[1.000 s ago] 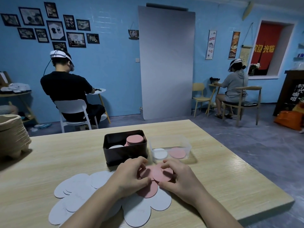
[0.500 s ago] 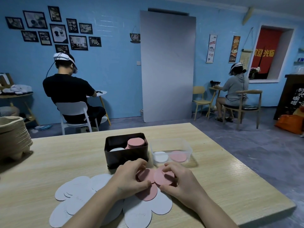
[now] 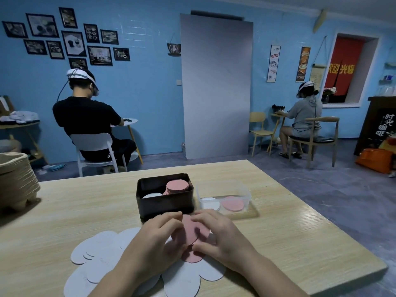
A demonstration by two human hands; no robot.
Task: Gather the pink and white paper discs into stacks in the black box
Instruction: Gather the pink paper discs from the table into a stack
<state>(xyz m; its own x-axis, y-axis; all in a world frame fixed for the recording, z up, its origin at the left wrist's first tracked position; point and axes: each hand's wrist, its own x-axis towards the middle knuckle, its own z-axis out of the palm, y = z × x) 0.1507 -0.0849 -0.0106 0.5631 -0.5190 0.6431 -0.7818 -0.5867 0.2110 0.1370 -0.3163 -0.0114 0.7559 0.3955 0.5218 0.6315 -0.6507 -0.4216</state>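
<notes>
Since the left hand point(image 3: 158, 239) and right hand point(image 3: 222, 236) have now pinched the pink discs point(image 3: 190, 230) together, tipped up off the table point(image 3: 300, 232) just before the black box point(image 3: 165, 204), stacking them inside looks next.

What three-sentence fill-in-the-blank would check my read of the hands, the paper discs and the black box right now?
The left hand and the right hand together grip a bunch of round paper discs whose colour is ____.
In the black rectangular box, the pink disc stack stands ____ than the white disc stack.
The clear plastic tub sits on the light wooden table at the black box's ____ side.
Missing words: pink; taller; right.
</notes>
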